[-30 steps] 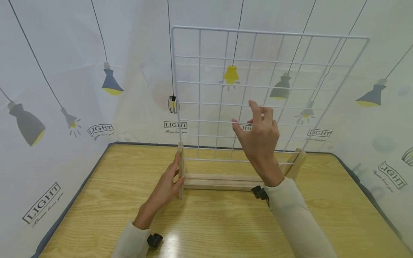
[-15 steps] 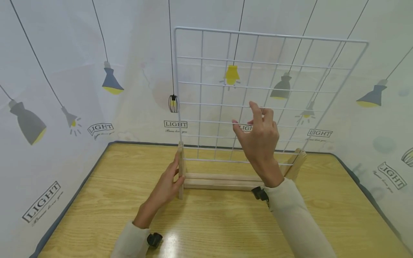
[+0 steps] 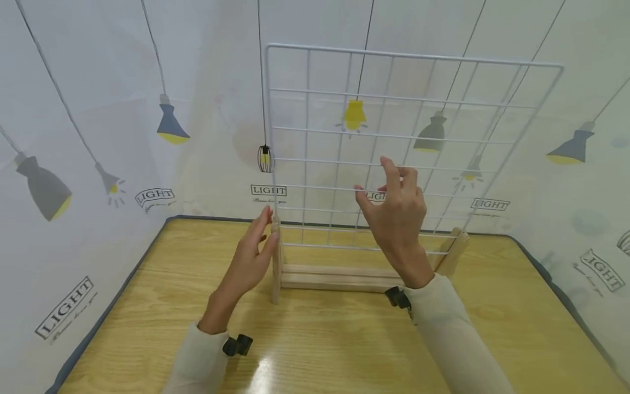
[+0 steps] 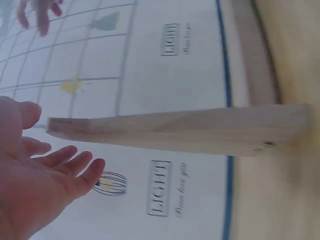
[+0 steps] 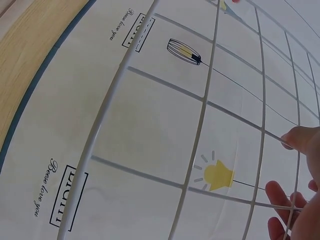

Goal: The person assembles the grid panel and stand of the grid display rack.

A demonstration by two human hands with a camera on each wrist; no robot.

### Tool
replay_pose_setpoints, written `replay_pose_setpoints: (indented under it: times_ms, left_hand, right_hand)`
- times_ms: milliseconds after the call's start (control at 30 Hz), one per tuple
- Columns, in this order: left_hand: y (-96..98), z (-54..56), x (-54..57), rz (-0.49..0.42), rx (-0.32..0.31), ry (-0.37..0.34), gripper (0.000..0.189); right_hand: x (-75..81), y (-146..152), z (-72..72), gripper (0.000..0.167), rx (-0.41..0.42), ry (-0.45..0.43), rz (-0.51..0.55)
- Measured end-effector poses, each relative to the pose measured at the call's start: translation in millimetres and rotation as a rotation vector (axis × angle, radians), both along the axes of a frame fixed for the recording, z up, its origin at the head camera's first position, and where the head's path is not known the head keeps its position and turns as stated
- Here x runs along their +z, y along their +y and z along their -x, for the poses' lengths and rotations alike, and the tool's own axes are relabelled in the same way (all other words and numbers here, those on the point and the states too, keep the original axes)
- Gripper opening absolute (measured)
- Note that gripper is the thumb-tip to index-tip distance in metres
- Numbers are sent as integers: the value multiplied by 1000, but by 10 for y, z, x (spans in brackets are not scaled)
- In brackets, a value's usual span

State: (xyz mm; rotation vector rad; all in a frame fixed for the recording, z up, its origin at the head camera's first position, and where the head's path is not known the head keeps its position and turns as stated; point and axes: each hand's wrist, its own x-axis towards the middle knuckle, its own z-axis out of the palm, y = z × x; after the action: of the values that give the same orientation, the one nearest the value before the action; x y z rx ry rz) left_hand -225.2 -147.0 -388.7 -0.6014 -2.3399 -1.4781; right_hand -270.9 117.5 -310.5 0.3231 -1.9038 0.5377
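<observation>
A white wire grid panel (image 3: 320, 131) stands tilted on a wooden stand, with its lower corners at the left wooden upright (image 3: 276, 268) and the right wooden upright (image 3: 455, 251). My right hand (image 3: 397, 219) holds the panel near its middle, fingers bent among the wires. In the right wrist view, wires cross in front of some fingertips (image 5: 280, 195). My left hand (image 3: 248, 260) is beside the top of the left upright, fingers loosely extended. The left wrist view shows that hand (image 4: 40, 175) apart from the upright (image 4: 175, 130), holding nothing.
A wooden crossbar (image 3: 339, 279) joins the two uprights low down. The stand is on a wood-grain table (image 3: 315, 339) with a dark blue edge. Behind and on both sides hangs a white backdrop (image 3: 211, 109) printed with lamps.
My left hand has let go of the left upright's lower part and risen toward its top. My right hand has kept its place on the grid panel, which stays nearly still.
</observation>
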Motion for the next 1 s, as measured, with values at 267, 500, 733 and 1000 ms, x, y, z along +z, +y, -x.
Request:
replay_pose_setpoints:
  times_ms: [267, 500, 733, 1000]
  left_hand:
    - [204, 229, 453, -334, -30, 55, 51]
    - [343, 334, 551, -462, -29, 29, 34]
    - [420, 338, 566, -540, 12, 13, 31]
    - [472, 369, 544, -572, 14, 42, 33]
  right_hand:
    - [7, -34, -4, 56, 13, 5, -10]
    - [-7, -45, -23, 58, 6, 11, -15]
    - [-18, 28, -34, 68, 23, 7, -45]
    - [7, 311, -104, 66, 111, 84, 8]
